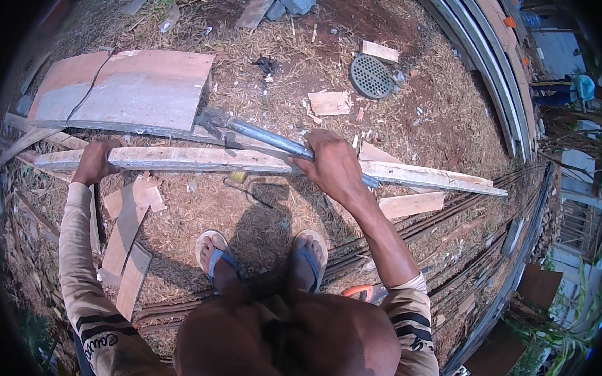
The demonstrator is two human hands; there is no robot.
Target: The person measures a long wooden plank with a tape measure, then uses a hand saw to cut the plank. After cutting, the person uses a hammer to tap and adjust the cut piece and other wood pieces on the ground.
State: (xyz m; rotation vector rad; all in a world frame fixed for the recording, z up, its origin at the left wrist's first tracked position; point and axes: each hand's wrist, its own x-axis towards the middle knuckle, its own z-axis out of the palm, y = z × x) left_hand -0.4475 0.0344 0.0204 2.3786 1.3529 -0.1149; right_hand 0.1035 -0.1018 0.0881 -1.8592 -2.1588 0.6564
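Note:
A long pale wooden beam [200, 161] lies crosswise in front of my feet. My left hand [97, 162] is closed round the beam near its left end. In my right hand [332, 161] is a hammer [269, 137], gripped by its grey metal handle above the beam. The hammer's head points left, close to the right edge of a plywood panel [122, 90] with worn pinkish paint. That panel sits just beyond the beam, a dark line running across it. A small yellowish thing [238, 176] with a dark wire-like piece lies under the beam's near edge.
Wood offcuts [127, 237] lie at the lower left, more [329, 103] beyond the beam. A round perforated grey cover [372, 77] rests on the shavings-strewn ground. Long rods [460, 264] run right of my sandalled feet, near an orange-handled saw [360, 291]. Long boards [488, 55] are stacked upper right.

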